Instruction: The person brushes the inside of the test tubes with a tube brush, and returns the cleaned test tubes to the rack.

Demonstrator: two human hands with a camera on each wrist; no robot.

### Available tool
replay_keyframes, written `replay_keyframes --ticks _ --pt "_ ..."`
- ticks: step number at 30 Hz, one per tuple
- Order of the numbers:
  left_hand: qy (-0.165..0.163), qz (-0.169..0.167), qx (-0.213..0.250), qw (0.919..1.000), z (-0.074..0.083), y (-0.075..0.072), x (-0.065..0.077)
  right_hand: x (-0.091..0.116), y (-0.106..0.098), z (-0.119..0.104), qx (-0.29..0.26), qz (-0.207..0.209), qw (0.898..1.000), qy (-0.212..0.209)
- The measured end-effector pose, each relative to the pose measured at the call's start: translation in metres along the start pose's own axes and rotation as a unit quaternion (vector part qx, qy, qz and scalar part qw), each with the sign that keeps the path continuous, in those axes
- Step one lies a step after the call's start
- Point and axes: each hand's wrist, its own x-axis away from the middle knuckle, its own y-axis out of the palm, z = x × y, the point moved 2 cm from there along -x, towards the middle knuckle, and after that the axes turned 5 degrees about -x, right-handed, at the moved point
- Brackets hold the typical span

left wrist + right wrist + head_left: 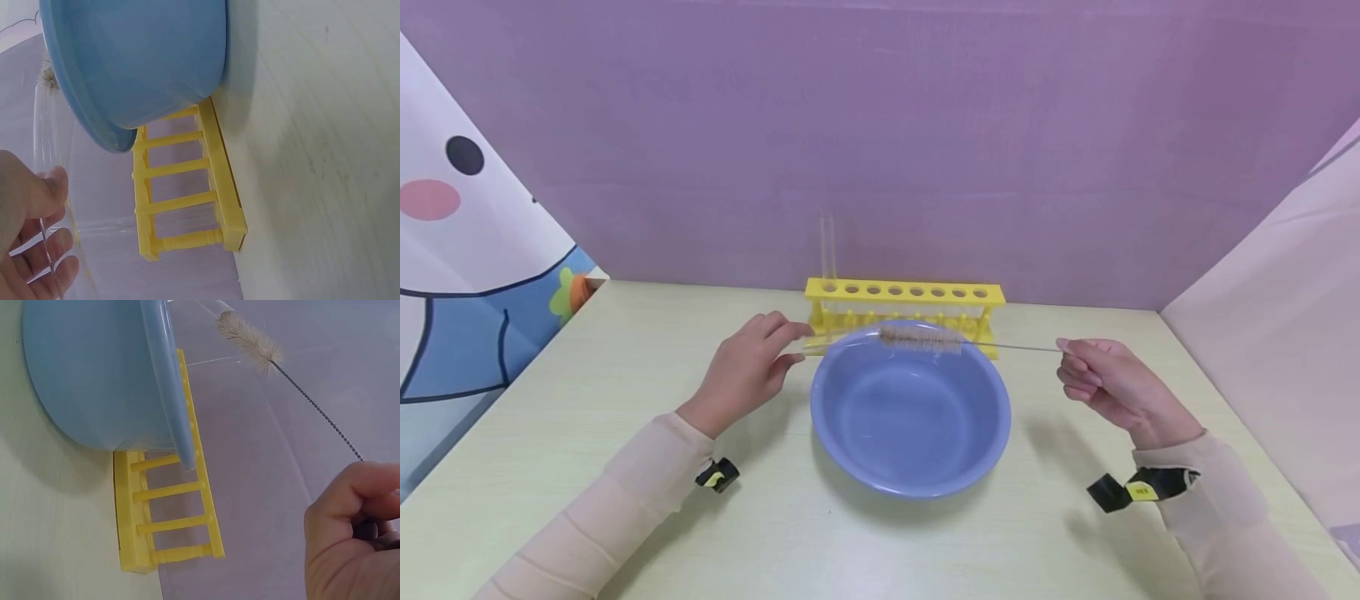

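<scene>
Over the far rim of a blue basin point(910, 425), my left hand point(747, 367) holds a clear glass test tube point(55, 134) lying roughly level, fingers and thumb around it. My right hand point(1108, 379) pinches the twisted wire handle of a test tube brush point(921, 338). The brush's pale bristles point(247, 339) point left, their tip right at the mouth of the tube, in line with it. Most of the bristles show outside the glass.
Behind the basin stands a yellow test tube rack point(902, 291) with a row of holes. Another clear test tube point(827, 246) stands upright in its leftmost hole. A purple cloth point(895, 150) hangs behind the pale tabletop point(662, 333).
</scene>
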Motion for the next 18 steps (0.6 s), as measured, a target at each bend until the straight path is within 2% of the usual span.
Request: replay_keyframes --ticks 6,10,18 --pt "0.005 0.003 0.002 1.0 0.0 0.0016 0.0016 -0.0008 0.0016 -0.0005 0.016 0.009 0.999 -0.029" --pt "0.007 0.002 0.003 1.0 -0.0002 0.0023 0.0017 -0.0006 0.0032 -0.0017 0.053 0.031 0.997 -0.053" --pt "0.011 -0.003 0.004 0.9999 0.0021 0.0013 0.0014 0.0013 0.0058 -0.0048 0.142 0.097 0.981 -0.091"
